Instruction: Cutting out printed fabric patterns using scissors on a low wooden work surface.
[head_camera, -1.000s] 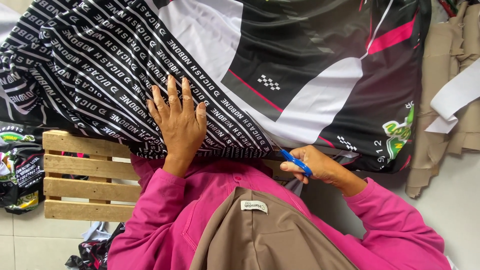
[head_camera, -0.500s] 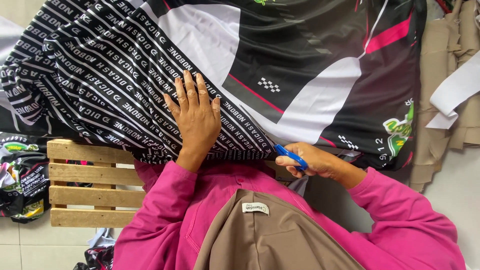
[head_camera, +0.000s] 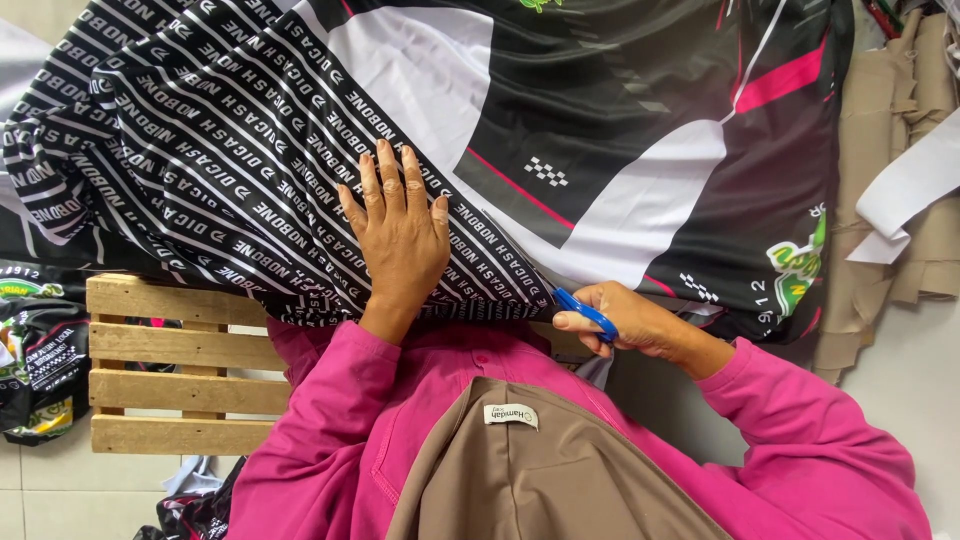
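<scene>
A: In the head view, what is the left hand (head_camera: 402, 240) doing?

B: It is lying flat, fingers spread wide, pressing down on the printed fabric (head_camera: 420, 120). Its grip is wide open and is closing on nothing; the palm is simply resting on the black part with white lettered stripes.

A: And the right hand (head_camera: 625, 320)?

B: Its grip is holding blue-handled scissors (head_camera: 585, 312), fingers wrapped around the handles. The blades are hidden at the cloth's near edge, so I cannot tell how far apart they are standing.

A: Where is the fabric sitting relative to those grips?

B: It is spreading out beyond both hands, away from the person. Its near edge is running between the two hands, touching the left palm and meeting the scissors just beside the right hand's fingers. White, pink and dark panels are lying beyond the right grip.

A: What is showing around them?

B: A wooden pallet (head_camera: 170, 375) is lying out past the left hand, partly under the cloth. Tan paper pieces (head_camera: 880, 200) are hanging outward of the right hand, well apart. The person is wearing a pink sleeve (head_camera: 320, 430).
</scene>
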